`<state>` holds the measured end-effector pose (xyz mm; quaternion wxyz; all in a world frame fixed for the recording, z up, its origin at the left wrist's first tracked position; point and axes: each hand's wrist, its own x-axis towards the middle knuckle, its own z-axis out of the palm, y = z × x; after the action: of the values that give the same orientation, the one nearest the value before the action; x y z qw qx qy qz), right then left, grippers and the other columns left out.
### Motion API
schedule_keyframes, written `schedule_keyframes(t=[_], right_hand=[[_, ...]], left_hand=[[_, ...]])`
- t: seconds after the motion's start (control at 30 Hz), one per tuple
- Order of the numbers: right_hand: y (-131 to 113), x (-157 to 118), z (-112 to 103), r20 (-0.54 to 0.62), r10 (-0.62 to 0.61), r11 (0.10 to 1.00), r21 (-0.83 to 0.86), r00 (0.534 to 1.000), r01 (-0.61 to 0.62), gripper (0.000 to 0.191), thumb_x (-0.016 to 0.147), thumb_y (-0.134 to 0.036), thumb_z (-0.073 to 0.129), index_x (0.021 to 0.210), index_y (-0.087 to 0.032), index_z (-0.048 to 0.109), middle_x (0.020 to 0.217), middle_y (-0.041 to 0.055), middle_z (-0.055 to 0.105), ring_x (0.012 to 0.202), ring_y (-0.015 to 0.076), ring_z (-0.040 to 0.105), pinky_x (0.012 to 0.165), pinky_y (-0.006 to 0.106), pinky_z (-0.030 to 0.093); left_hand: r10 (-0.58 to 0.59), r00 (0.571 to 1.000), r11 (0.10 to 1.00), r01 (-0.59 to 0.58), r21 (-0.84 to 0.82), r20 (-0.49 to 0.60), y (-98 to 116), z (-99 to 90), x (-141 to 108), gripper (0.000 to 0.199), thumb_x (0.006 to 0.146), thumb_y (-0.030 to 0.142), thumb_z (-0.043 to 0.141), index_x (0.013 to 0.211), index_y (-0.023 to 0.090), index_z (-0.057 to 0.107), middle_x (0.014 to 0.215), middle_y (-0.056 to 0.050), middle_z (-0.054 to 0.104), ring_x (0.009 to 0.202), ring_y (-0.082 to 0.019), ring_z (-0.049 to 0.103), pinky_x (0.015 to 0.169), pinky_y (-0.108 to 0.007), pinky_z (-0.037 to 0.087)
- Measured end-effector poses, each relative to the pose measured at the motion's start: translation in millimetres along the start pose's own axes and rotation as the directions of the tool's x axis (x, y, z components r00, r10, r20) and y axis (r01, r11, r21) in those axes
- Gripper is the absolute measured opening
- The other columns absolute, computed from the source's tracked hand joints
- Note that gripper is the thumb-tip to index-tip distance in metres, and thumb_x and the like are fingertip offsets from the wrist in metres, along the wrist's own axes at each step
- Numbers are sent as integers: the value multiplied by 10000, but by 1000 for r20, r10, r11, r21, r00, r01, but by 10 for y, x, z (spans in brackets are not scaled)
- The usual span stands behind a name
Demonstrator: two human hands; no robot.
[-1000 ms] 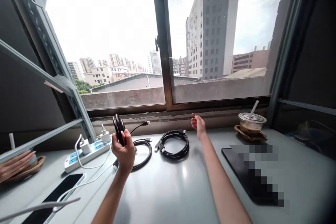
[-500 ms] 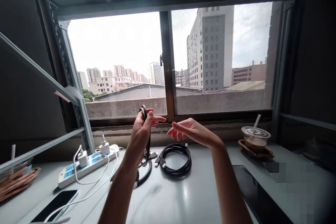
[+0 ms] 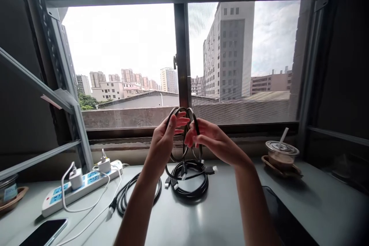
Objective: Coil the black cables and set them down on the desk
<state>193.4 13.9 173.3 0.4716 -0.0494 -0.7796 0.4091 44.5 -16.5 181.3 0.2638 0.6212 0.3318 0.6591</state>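
Observation:
A loosely looped black cable (image 3: pixel 180 157) hangs between my two hands above the desk, one dark plug end dangling low and another reaching to the right. My left hand (image 3: pixel 167 134) holds the loops at their left side, thumb over the cable and the other fingers stretched out. On the right side, my right hand (image 3: pixel 206 136) has its fingers bent around the cable. Below them a coiled black cable (image 3: pixel 206 188) lies on the desk with its plugs at the left. Another coiled black cable (image 3: pixel 122 196) lies partly behind my left forearm.
On the left of the desk (image 3: pixel 178 230) are a white power strip (image 3: pixel 86 186) with chargers and white cords, and a phone (image 3: pixel 43 234). To the right are a lidded cup (image 3: pixel 281 153) on a brown tray and a black tablet (image 3: pixel 285 215). A window stands behind.
My right hand has moved left to the cable and taken hold of it. The bunched cable has opened into wide loops between my hands. The view has shifted slightly.

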Motion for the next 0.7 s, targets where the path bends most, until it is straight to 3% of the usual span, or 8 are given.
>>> schedule_keyframes(t=[0.17,0.27,0.4,0.47,0.57,0.7], right_hand=[[-90,-120,-240,-271,40,998,54,962,-27,286,843,-289,525,1113,-203,559,761,-13,579,580,97,573,453,204,445],[-204,-264,-390,-463,-1,997,70,886,37,301,816,-287,555,1114,-264,599,713,-34,503,451,49,434,339,176,282],[-295,-402,-511,-637,-16,994,76,770,83,206,804,-300,561,988,-307,653,676,-30,411,419,48,308,319,207,167],[-288,-418,-523,-622,3,998,52,783,38,191,823,-341,563,983,-308,663,679,-27,424,418,45,317,326,203,175],[-242,-383,-483,-525,62,996,-25,849,-88,244,812,-395,606,1013,-274,673,719,-21,505,427,33,398,340,177,238],[-201,-293,-378,-358,108,973,-155,927,-173,360,809,-451,604,1074,-217,672,786,8,585,516,61,529,394,167,366]], left_hand=[[60,988,993,-45,108,-141,32,-176,43,433,817,558,526,861,140,627,901,-93,676,577,-120,621,416,-198,427],[59,971,994,-37,100,-232,86,-310,52,385,801,534,559,726,156,564,735,-34,627,375,-58,489,302,-179,289],[-27,975,999,35,30,-222,188,-382,12,341,788,459,588,642,164,497,478,38,481,295,-30,349,291,-151,201],[-114,970,993,111,-26,-213,226,-367,-18,317,782,430,585,638,161,500,438,47,442,309,-27,320,303,-140,191],[-242,965,969,235,-78,-98,229,-330,-50,334,774,459,575,646,153,538,443,46,419,352,-36,328,330,-144,221],[-272,962,962,272,-22,27,172,-295,-60,413,763,528,569,630,139,604,447,36,404,369,-40,300,337,-166,182]])
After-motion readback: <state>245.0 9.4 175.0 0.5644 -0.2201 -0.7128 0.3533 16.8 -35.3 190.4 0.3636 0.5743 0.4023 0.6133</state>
